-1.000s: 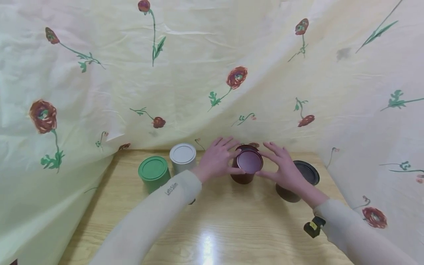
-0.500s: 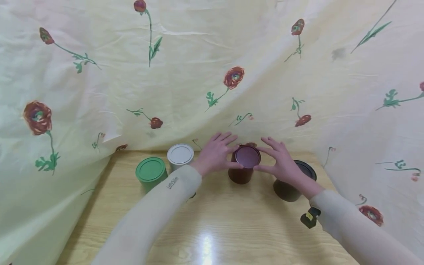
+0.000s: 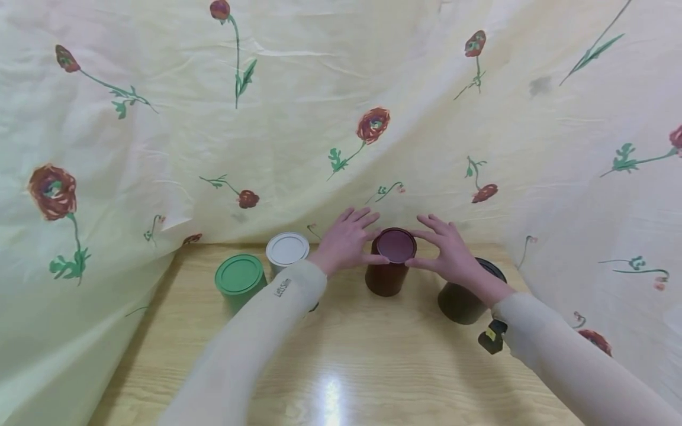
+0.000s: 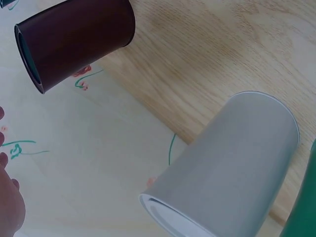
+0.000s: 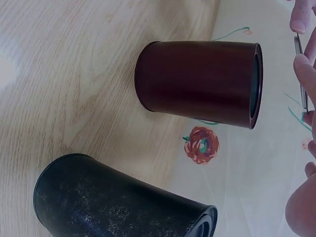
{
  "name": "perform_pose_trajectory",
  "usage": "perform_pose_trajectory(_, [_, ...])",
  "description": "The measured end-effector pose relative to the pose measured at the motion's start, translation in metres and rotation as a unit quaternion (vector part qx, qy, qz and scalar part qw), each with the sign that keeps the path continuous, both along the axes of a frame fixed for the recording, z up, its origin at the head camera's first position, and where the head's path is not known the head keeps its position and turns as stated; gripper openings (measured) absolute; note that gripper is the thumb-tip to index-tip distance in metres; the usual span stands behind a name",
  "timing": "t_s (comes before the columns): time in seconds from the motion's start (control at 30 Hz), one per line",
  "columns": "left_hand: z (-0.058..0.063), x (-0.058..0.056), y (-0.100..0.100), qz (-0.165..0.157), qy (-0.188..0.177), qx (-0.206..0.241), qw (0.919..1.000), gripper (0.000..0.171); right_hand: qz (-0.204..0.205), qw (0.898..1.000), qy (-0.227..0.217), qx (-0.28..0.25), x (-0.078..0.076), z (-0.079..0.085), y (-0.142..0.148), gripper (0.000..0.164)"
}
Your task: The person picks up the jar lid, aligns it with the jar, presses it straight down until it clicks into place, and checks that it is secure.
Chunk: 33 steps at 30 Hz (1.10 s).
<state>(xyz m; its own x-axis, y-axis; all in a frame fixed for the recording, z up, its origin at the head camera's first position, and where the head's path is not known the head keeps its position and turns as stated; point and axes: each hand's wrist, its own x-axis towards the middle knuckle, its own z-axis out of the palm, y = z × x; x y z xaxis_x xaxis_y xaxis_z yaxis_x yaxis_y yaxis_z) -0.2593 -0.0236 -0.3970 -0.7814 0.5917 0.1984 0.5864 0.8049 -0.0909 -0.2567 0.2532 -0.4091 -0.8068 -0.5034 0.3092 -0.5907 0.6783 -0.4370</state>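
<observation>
A dark red cylindrical can (image 3: 385, 281) stands upright near the table's back edge. In the right wrist view this can (image 5: 197, 81) has an uncovered top, and a round dark red lid (image 5: 303, 98) is seen edge-on apart from it. From the head view, the lid (image 3: 396, 246) appears over the can's mouth. My left hand (image 3: 346, 239) pinches the lid's left edge with thumb and fingers spread. On the opposite edge my right hand (image 3: 450, 254) does likewise. Only part of the left hand (image 4: 9, 197) shows in its wrist view.
Left of the red can stand a white can (image 3: 288, 248) and a green can (image 3: 240, 275), partly behind the left sleeve. A black can (image 3: 460, 302) is under the right wrist. Flowered cloth (image 3: 298, 136) hangs behind the wooden table (image 3: 383, 361).
Both hands have moved the lid away from me, so it now appears more squarely over the red can's mouth. The can stays in place. The head view has shifted slightly right.
</observation>
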Motion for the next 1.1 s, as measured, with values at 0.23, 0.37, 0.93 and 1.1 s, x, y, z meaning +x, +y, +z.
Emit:
perform_pose_trajectory(0.23, [-0.009,-0.007,0.002,0.011,-0.008,-0.014,0.9998,0.081,-0.004,1.0,-0.017,0.023,-0.009,-0.007,0.0,0.067])
perform_pose_trajectory(0.37, [-0.016,-0.011,0.004,0.013,-0.013,-0.022,0.9996,0.083,-0.004,0.999,-0.025,0.039,-0.013,-0.012,0.0,0.068])
perform_pose_trajectory(0.93, [-0.028,-0.019,0.01,0.043,-0.035,-0.042,0.9976,0.084,-0.009,0.995,-0.071,0.072,-0.026,-0.021,0.003,0.072])
perform_pose_trajectory(1.1, [-0.03,-0.021,0.01,0.05,-0.046,-0.036,0.9971,0.082,-0.01,0.994,-0.078,0.082,-0.031,-0.022,0.002,0.072])
